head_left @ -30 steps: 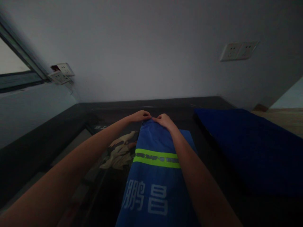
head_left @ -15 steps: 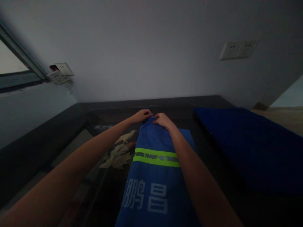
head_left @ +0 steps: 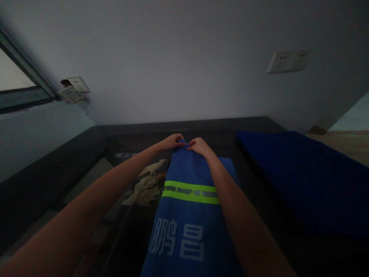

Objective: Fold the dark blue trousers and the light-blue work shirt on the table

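A blue garment (head_left: 188,215) with a yellow-green reflective band and pale printed characters lies lengthwise on a dark glass-topped table (head_left: 201,127). My left hand (head_left: 170,141) and my right hand (head_left: 198,146) sit side by side at its far end, fingers curled, pinching the fabric's edge and lifting it slightly. Both forearms stretch out over the garment's two sides.
A folded dark blue cloth (head_left: 302,177) lies on the table to the right. A picture (head_left: 145,184) shows under the glass left of the garment. Wall sockets (head_left: 290,60) hang on the back wall, with more sockets (head_left: 72,89) at the left corner by a window.
My hands have drawn closer together and pinched up the garment's far edge, which now rises a little between them. Nothing else has shifted.
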The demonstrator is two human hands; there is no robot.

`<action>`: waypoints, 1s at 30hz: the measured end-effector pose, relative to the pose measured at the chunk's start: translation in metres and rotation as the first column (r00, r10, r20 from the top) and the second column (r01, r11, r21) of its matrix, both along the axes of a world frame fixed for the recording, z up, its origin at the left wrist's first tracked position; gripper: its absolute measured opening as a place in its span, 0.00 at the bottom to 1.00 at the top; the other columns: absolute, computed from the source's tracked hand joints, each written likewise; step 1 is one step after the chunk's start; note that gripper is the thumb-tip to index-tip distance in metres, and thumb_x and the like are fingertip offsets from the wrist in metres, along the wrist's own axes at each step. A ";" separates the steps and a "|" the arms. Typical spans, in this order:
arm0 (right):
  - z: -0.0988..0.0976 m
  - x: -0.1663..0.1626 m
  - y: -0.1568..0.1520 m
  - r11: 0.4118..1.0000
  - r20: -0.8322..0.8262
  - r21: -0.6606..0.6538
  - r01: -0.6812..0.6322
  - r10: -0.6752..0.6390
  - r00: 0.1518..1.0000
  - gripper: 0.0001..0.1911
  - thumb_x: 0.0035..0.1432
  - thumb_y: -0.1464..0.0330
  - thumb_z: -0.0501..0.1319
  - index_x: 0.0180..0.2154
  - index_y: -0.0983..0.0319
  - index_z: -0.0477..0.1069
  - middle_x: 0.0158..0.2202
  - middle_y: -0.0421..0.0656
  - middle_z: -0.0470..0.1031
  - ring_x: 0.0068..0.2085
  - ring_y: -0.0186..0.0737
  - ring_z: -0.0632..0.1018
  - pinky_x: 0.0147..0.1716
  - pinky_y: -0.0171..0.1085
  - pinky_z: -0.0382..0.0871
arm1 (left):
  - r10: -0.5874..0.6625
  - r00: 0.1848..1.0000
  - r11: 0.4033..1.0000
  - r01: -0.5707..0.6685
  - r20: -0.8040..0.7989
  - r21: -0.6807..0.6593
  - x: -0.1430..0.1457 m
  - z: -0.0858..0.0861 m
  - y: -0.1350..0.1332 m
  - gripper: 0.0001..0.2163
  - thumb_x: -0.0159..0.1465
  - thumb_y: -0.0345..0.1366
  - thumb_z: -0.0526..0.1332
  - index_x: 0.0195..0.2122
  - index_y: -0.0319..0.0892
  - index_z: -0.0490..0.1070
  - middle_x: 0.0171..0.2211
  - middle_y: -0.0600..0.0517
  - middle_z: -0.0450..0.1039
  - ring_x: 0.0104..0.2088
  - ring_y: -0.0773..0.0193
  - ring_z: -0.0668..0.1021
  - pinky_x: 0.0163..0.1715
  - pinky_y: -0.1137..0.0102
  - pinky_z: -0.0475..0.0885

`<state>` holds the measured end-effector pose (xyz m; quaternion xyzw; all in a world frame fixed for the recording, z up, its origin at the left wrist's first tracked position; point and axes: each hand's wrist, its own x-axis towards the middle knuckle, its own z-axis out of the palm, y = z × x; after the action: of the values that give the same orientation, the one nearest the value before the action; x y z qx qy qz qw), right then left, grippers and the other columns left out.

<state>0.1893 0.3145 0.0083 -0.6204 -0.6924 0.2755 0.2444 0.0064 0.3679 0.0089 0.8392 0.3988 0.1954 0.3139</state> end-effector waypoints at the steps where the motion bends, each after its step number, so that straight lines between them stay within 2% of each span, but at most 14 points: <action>1: 0.000 0.000 0.000 1.000 0.003 0.002 0.001 -0.001 1.000 0.10 0.51 0.68 0.67 0.38 0.63 0.79 0.38 0.46 0.81 0.40 0.38 0.79 0.37 0.31 0.68 | 0.005 0.999 1.000 -0.003 -0.037 0.031 0.000 0.000 0.001 0.11 0.55 0.40 0.63 0.33 0.39 0.65 0.28 0.54 0.70 0.29 0.66 0.72 0.28 0.73 0.64; 5: -0.001 0.002 0.000 0.999 0.031 0.019 0.049 -0.050 0.998 0.10 0.58 0.65 0.62 0.38 0.62 0.78 0.40 0.47 0.80 0.42 0.39 0.79 0.39 0.32 0.68 | -0.001 0.965 0.982 0.050 -0.261 0.183 0.003 -0.001 0.000 0.08 0.58 0.38 0.62 0.35 0.40 0.66 0.29 0.54 0.71 0.31 0.65 0.73 0.30 0.73 0.64; 9: -0.002 0.003 -0.001 0.995 0.083 0.015 0.098 -0.099 0.992 0.09 0.57 0.66 0.62 0.40 0.60 0.78 0.42 0.48 0.79 0.44 0.42 0.78 0.41 0.35 0.68 | 0.039 0.880 0.959 0.101 -0.474 0.266 0.007 -0.004 -0.005 0.10 0.62 0.40 0.59 0.42 0.42 0.68 0.34 0.52 0.74 0.35 0.62 0.74 0.34 0.71 0.64; 12: -0.002 0.002 -0.004 0.994 0.127 0.000 0.108 -0.107 0.986 0.08 0.56 0.67 0.64 0.39 0.59 0.78 0.44 0.49 0.79 0.47 0.44 0.78 0.43 0.36 0.67 | 0.070 0.849 0.949 0.104 -0.524 0.296 0.008 -0.008 -0.008 0.12 0.63 0.42 0.57 0.46 0.43 0.67 0.40 0.49 0.74 0.40 0.58 0.75 0.37 0.70 0.65; 15: -0.002 0.002 -0.008 0.992 0.171 -0.019 0.122 -0.117 0.978 0.11 0.55 0.65 0.65 0.40 0.62 0.77 0.45 0.53 0.78 0.48 0.49 0.77 0.44 0.40 0.68 | 0.063 0.869 0.944 0.107 -0.490 0.311 0.008 -0.011 -0.008 0.14 0.63 0.42 0.57 0.46 0.41 0.68 0.45 0.45 0.73 0.45 0.57 0.74 0.41 0.69 0.66; 18: -0.002 0.001 -0.010 0.991 0.209 -0.037 0.125 -0.115 0.971 0.15 0.56 0.62 0.64 0.42 0.65 0.75 0.46 0.57 0.76 0.49 0.53 0.77 0.43 0.43 0.68 | 0.042 0.892 0.961 0.086 -0.450 0.261 0.008 -0.011 -0.004 0.15 0.62 0.41 0.58 0.47 0.38 0.68 0.45 0.43 0.73 0.45 0.58 0.74 0.43 0.70 0.66; 21: -0.004 -0.001 -0.010 0.994 0.245 -0.056 0.091 -0.075 0.967 0.18 0.58 0.59 0.61 0.44 0.66 0.75 0.47 0.58 0.76 0.50 0.54 0.76 0.44 0.43 0.69 | 0.067 0.877 0.983 0.024 -0.476 0.183 0.010 -0.008 0.003 0.16 0.60 0.43 0.59 0.45 0.37 0.70 0.43 0.44 0.75 0.41 0.59 0.75 0.38 0.72 0.66; 23: -0.005 -0.001 -0.008 0.996 0.253 -0.066 0.066 -0.047 0.966 0.17 0.59 0.60 0.61 0.44 0.66 0.75 0.47 0.57 0.76 0.50 0.53 0.76 0.44 0.42 0.69 | 0.069 0.861 0.989 0.005 -0.504 0.146 0.012 -0.005 0.009 0.16 0.59 0.46 0.60 0.39 0.37 0.73 0.37 0.45 0.76 0.36 0.59 0.75 0.33 0.72 0.65; 27: -0.007 -0.002 -0.003 0.996 0.242 -0.083 0.029 -0.008 0.970 0.14 0.58 0.63 0.62 0.42 0.65 0.76 0.44 0.55 0.78 0.48 0.48 0.77 0.43 0.38 0.68 | -0.035 0.859 0.999 0.033 -0.512 -0.013 0.013 0.001 0.014 0.17 0.58 0.49 0.58 0.29 0.38 0.73 0.25 0.51 0.73 0.27 0.63 0.72 0.27 0.72 0.61; 30: -0.005 -0.002 -0.001 0.995 0.221 -0.096 0.008 0.013 0.975 0.13 0.59 0.62 0.62 0.41 0.64 0.76 0.43 0.52 0.79 0.46 0.46 0.78 0.42 0.36 0.69 | -0.049 0.898 0.998 0.063 -0.436 0.016 0.011 0.003 0.013 0.16 0.58 0.47 0.58 0.31 0.38 0.72 0.26 0.52 0.71 0.29 0.64 0.72 0.27 0.73 0.61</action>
<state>0.1878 0.3136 0.0029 -0.6574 -0.7021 0.2379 0.1352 0.0171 0.3804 0.0118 0.8772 0.4317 -0.0003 0.2100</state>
